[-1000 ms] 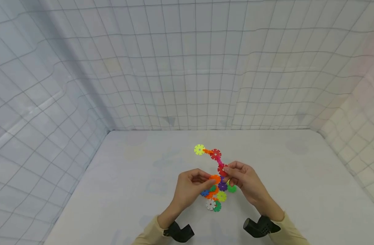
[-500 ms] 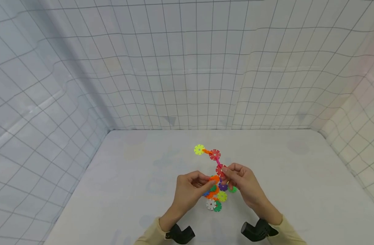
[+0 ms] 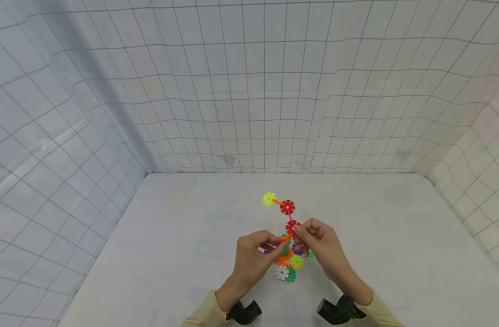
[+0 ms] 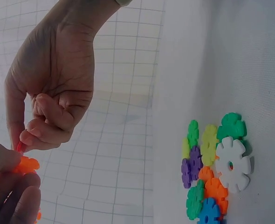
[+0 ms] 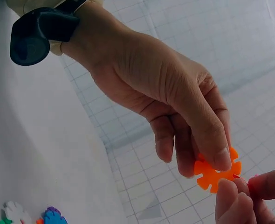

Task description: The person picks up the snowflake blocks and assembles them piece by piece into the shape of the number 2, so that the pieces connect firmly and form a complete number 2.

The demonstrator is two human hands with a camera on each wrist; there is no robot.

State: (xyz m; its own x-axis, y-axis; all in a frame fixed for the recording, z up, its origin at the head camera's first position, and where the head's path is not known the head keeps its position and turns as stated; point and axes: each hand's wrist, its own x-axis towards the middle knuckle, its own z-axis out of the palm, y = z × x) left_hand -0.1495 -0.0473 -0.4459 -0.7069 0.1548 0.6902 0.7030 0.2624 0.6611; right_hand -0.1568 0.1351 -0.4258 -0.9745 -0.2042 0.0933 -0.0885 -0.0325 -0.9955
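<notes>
Pinches orange disc [image 5: 212,178] between thumb and bent fingers of left hand [image 3: 253,255], placed at 8 o'clock of the joint. Grips near red disc [image 3: 290,227] between thumb and fingertips of right hand [image 3: 324,248], placed at 4 o'clock, with remaining fingers curled loosely toward the palm. Shows orange and red edges meeting at the fingertips; cannot confirm slot engagement. Extends from near red disc toward 12 o'clock through pink link [image 3: 290,218] to far red disc [image 3: 284,208], then toward 10 o'clock through orange link [image 3: 278,202] to yellow disc [image 3: 265,200]. Includes, on table [image 3: 171,254] at 6 o'clock below both hands, heap of discs [image 3: 297,262] in several colours, with white disc [image 4: 240,170] at its 6 o'clock edge, overlapping a green one. Carries black wrist camera [image 3: 244,313] at left wrist and matching unit [image 3: 337,312] at right.
</notes>
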